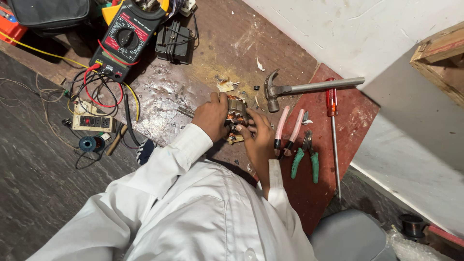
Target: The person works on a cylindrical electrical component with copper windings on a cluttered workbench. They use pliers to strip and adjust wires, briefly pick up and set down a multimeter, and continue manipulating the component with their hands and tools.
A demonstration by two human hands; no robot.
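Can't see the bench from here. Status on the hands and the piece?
Left hand and right hand both clamped on copper-wound motor core. Core resting on worn brown board. Steel claw hammer and pink-handled pliers lie close right.

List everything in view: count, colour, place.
motor core: 1, copper and grey, floor centre, between both hands
hammer: 1, steel, right of core
screwdriver: 1, red handle, on red board at right
pink pliers: 1, pink handles, beside right hand
green pliers: 1, green handles, right of pink pliers
clamp meter: 1, black and red, top left
leads: red, black and yellow, below meter
power strip: 1, cream, left
wire spool: 1, blue, below strip
black box: 1, right of meter
black bag: 1, top-left corner
wooden frame: 1, right edge
left hand: grip on core, white sleeve
right hand: grip on core, white sleeve
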